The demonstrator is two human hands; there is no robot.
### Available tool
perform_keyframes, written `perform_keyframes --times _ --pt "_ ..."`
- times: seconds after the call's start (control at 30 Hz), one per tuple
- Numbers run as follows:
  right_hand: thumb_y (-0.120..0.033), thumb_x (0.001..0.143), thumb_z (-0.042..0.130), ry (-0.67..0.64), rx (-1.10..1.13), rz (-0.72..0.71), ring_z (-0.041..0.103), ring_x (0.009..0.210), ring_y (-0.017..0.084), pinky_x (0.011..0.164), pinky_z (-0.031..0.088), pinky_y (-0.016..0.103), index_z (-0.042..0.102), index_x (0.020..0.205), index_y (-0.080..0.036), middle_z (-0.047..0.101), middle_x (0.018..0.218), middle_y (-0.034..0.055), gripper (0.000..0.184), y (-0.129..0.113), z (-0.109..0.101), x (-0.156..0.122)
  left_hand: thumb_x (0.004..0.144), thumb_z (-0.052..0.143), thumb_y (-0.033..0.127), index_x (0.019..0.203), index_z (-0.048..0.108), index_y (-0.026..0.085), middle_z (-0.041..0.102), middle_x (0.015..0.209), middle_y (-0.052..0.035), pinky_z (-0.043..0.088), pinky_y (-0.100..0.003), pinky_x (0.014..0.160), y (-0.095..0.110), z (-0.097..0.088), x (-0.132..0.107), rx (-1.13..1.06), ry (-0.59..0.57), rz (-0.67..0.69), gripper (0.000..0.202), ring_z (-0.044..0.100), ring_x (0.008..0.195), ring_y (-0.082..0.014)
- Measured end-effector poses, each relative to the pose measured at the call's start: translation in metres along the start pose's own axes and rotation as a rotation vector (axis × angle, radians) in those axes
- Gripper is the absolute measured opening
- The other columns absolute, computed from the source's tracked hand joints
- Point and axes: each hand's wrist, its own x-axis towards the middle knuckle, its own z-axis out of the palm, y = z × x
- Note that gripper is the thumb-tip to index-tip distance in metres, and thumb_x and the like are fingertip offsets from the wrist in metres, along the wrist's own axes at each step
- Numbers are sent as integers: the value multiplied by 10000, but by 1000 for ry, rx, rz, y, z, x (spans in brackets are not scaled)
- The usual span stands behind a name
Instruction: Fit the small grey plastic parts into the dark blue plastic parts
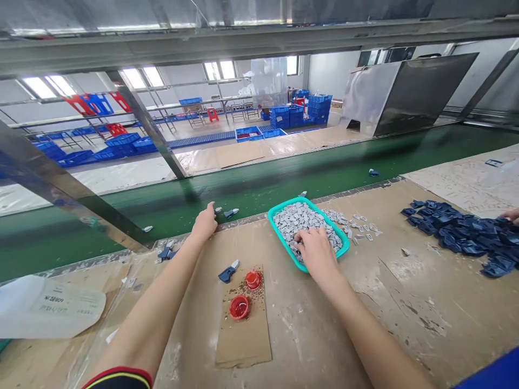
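Observation:
My left hand (205,221) reaches to the near edge of the green conveyor belt (259,186), index finger stretched out. Beside its fingers is a dark blue plastic part with a light grey tip (218,210), half hidden by the hand. Another such part (230,214) lies just to the right on the belt. My right hand (318,251) rests over the small grey plastic pieces (302,219) in a teal tray (343,249), thumb and fingers apart, some fingertips hidden. Between my arms, a blue part with a grey tip (228,272) lies near two red cups (239,307) on cardboard.
Dark blue parts (458,229) are heaped at the right, where another person's hand (511,215) shows. Loose grey pieces (360,224) lie beside the tray. A white plastic jug (48,305) lies at left. A slanted metal post (121,221) and an overhead metal beam (259,40) frame the belt.

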Motion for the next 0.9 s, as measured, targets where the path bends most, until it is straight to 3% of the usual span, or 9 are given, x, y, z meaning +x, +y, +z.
perform_keyframes --times 0.17,0.33,0.47,0.57,0.7,0.8,0.9 --pt "-236 862 544 84 290 -10 587 831 255 710 455 363 645 852 -192 678 855 85 111 5 -1 0 858 451 209 1209 521 53 540 1280 -250 320 -450 1006 11 10 5 -19 39 62 391 433 1229 -355" --pt "-335 798 607 72 642 80 606 680 192 649 498 328 655 831 -202 680 797 49 145 5 -7 -5 811 546 241 1043 603 96 625 1087 -193 340 -483 988 22 16 -4 -129 16 41 279 505 1118 -333" --pt "-424 760 664 73 789 97 588 675 190 650 506 328 663 808 -191 663 748 48 238 10 -8 -6 815 539 265 997 627 119 630 1086 -203 350 -496 993 33 8 -23 -285 57 -5 249 522 1116 -348" --pt "-482 764 662 78 923 152 602 739 202 657 516 323 661 831 -177 664 801 64 313 15 -10 -4 843 525 331 1053 606 137 659 1091 -173 428 -453 956 44 -5 -56 -456 59 -24 297 594 1061 -303" --pt "-480 817 624 18 1178 148 625 831 195 641 542 294 597 934 -210 661 916 56 296 8 -22 -11 868 528 440 1136 554 159 687 1103 -143 501 -365 908 63 -27 -122 -782 9 -55 389 648 1037 -229" --pt "-443 839 616 -143 1284 106 623 687 153 563 526 257 609 974 -229 647 772 10 253 -12 -27 -25 759 709 381 1064 592 174 702 1088 -132 520 -344 889 73 -44 -165 -1172 14 -203 387 673 984 -216" --pt "-419 784 685 -333 1244 79 593 594 133 532 507 251 695 929 -211 643 684 0 254 -34 -17 -40 638 816 304 917 626 173 738 964 -97 550 -326 827 76 -53 -190 -1332 121 -360 362 697 901 -211"
